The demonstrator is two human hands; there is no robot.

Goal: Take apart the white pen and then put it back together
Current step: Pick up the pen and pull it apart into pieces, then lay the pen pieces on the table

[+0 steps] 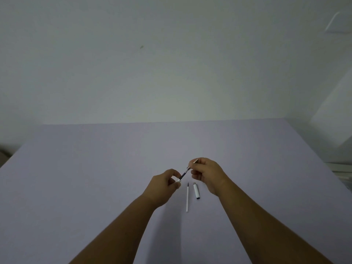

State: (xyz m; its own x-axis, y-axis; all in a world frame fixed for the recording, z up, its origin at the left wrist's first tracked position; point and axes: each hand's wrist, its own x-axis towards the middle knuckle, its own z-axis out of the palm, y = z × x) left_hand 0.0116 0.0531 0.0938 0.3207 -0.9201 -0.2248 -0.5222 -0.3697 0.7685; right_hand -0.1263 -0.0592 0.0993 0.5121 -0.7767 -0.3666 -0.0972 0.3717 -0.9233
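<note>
White pen parts lie split: the refill [187, 199] and cap [196, 191] rest on the table [95, 168] just below the hands, parked within reach. Left hand [163, 185] and right hand [206, 174] each pinch an end of the pen body [183, 174], apparently pulling or twisting it.

Both bare forearms extended forward, hands raised close together.
Left hand [165, 184] pinched shut at fingertips; right hand [206, 173] curled, thumb and fingers pinched, slightly farther out.

White cap [196, 191] (dark tip), white refill [187, 199], lilac table [95, 168].
</note>
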